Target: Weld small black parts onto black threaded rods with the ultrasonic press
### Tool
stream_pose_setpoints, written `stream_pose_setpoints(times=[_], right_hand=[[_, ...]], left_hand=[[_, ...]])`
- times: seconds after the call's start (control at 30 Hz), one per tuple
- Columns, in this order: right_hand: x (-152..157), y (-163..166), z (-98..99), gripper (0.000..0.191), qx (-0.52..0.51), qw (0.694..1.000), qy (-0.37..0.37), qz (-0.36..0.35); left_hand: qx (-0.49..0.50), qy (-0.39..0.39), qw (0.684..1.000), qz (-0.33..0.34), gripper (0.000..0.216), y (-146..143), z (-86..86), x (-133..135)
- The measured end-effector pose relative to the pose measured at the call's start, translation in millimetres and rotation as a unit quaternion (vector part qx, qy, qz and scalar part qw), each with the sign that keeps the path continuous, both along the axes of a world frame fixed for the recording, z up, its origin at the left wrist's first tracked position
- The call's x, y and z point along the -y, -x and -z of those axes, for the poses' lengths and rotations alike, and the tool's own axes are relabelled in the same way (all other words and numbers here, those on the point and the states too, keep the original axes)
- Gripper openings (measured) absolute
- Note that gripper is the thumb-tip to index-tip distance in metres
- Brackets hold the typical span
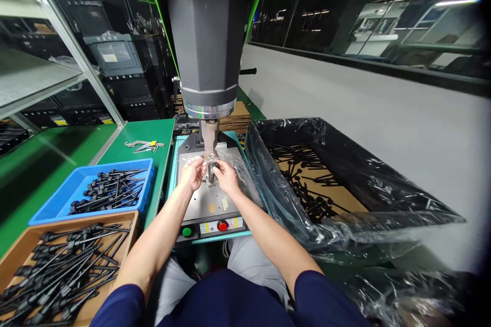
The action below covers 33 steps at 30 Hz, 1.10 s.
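My left hand (194, 172) is closed in a pinch just left of the metal tool head (209, 135) of a press; what its fingertips hold is too small to make out. On the other side, my right hand (227, 176) pinches a small black part (211, 167) below the tip of that head. Clear plastic film (238, 161) lies around the fixture under both hands. Beneath them is the grey metal plate (199, 199) of the press, and the large dark press body (209, 36) hangs above.
A blue tray (149, 173) and a brown tray (132, 225) of black rod-like parts stand at left. Pliers (144, 145) lie behind them. At right is a carton lined with black plastic (268, 184), holding similar parts. Green (186, 232) and red buttons (222, 225) face me.
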State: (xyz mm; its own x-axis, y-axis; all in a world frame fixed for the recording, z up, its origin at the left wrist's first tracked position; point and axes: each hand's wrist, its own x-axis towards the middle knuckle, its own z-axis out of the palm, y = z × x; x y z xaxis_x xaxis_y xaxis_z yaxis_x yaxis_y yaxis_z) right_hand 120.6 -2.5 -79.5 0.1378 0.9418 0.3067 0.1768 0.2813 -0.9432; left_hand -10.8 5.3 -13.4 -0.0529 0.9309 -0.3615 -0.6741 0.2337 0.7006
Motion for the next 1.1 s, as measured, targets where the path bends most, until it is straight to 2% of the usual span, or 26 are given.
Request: stream_pose_setpoints(times=[0.1, 0.23, 0.33, 0.43, 0.5, 0.6, 0.73, 0.87, 1.0, 1.1], right_hand=[[-6, -5, -13.7, 0.033, 0.029, 0.997, -0.060, 0.025], [-18, -6, -29.4, 0.026, 0.077, 0.994, -0.070, 0.044], [-31, -3, -34.2, 0.023, 0.078, 0.995, -0.043, 0.049], [-44, 0, -34.4, 0.030, 0.034, 0.998, 0.038, 0.035], [-49, 0, -33.3, 0.037, 0.000, 0.997, 0.081, -0.001], [-54, -4, -30.7, 0.037, -0.004, 0.997, 0.062, -0.042], [-57, -5, -25.7, 0.023, 0.033, 0.999, 0.010, -0.029], [-56, 0, -20.5, 0.024, 0.041, 0.999, 0.006, 0.001], [-46, -1, -7.4, 0.044, 0.006, 1.000, 0.009, -0.006], [-31, -7, 12.7, 0.061, -0.061, 0.996, 0.057, -0.010]], left_hand=[[0.006, -0.026, 1.000, -0.008, 0.026, -3, -2.7, 2], [0.014, -0.039, 0.999, -0.012, 0.034, -4, -3.9, -1], [0.010, -0.038, 0.999, -0.015, 0.031, -4, -4.4, -5], [0.011, -0.037, 0.999, -0.017, 0.030, -4, -4.4, -7], [0.012, -0.034, 0.999, -0.017, 0.030, -3, -3.3, -8], [0.010, -0.029, 0.999, -0.020, 0.028, -2, 0.2, -9], [0.005, -0.027, 0.999, -0.025, 0.028, -1, 4.7, -10], [-0.005, -0.029, 0.999, -0.026, 0.029, -1, 7.2, -9], [-0.024, -0.027, 0.999, -0.031, 0.026, -1, 11.6, -7], [-0.041, -0.017, 0.998, -0.038, 0.023, 1, 16.8, -5]])
